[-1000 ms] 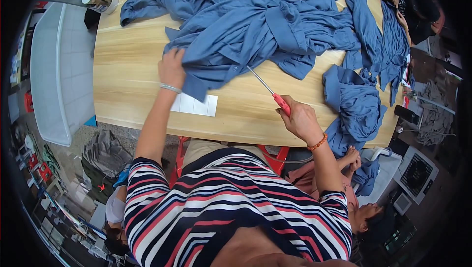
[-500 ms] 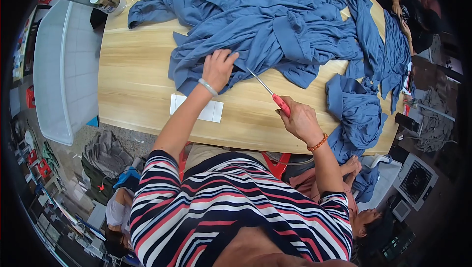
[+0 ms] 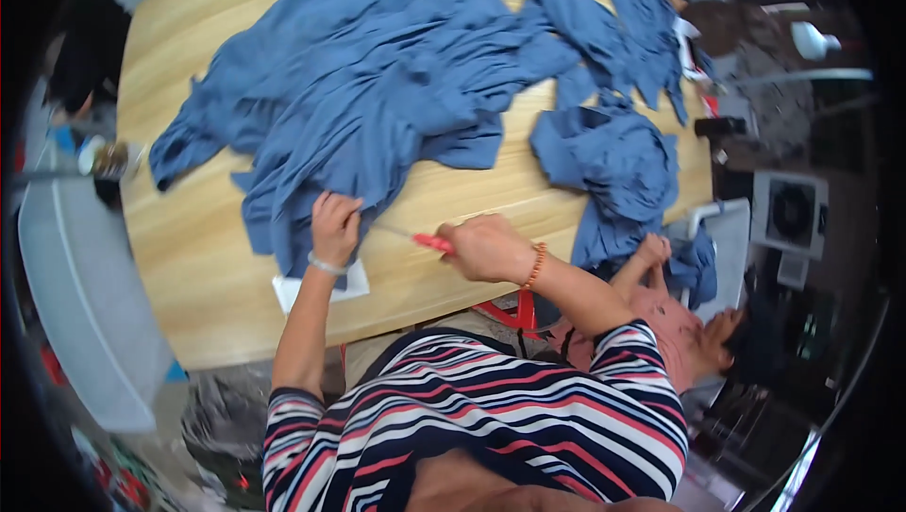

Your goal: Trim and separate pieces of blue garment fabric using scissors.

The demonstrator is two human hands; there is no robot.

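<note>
A pile of blue garments (image 3: 368, 87) lies rumpled across the wooden table (image 3: 203, 276). My left hand (image 3: 335, 227), with a pale bangle at the wrist, is closed with thumb and fingers together on the near edge of the blue cloth. Just to its right, my right hand (image 3: 491, 248) grips a red-handled tool (image 3: 433, 243) with a thin metal shaft. The shaft points left toward the cloth by my left fingers; blur hides its tip and exact kind. White paper (image 3: 354, 281) lies partly under the garment's near corner.
Another bunched blue garment (image 3: 613, 167) hangs over the table's right edge. A person in a pink top (image 3: 665, 333) sits at the lower right. A jar (image 3: 109, 158) stands at the left, above a white tub (image 3: 75, 276). A red stool (image 3: 514, 314) is under the table.
The view has turned, so table and cloth appear shifted left and lower. My left hand has gone from lying on the cloth to pinching its edge; the tool now points more directly left.
</note>
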